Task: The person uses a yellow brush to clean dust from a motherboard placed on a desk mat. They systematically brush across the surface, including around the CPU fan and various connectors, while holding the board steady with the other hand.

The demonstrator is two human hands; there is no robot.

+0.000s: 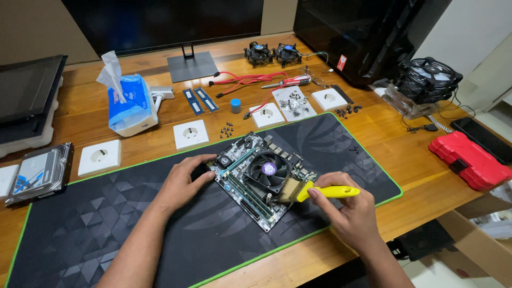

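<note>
- Your left hand (184,178) rests flat on the left edge of the motherboard (261,178), fingers spread and closed on nothing; it only steadies the board.
- Your right hand (346,210) is clamped on the yellow handle of a brush (314,191), and its bristles touch the board just beside the cooler fan (268,169).
- The motherboard lies turned at an angle on the dark mat (106,213), near the middle of the counter (405,154).
- I judge that the brushing is in progress: the bristles are at the right side of the fan, and I cannot tell which parts are already clean.
- The fan and one memory stick are still mounted on the board; two other memory sticks (200,100) lie apart behind the mat.
- Loose screws (226,129), a screwdriver (288,81) and two small fans (273,53) lie further back, untouched.
</note>
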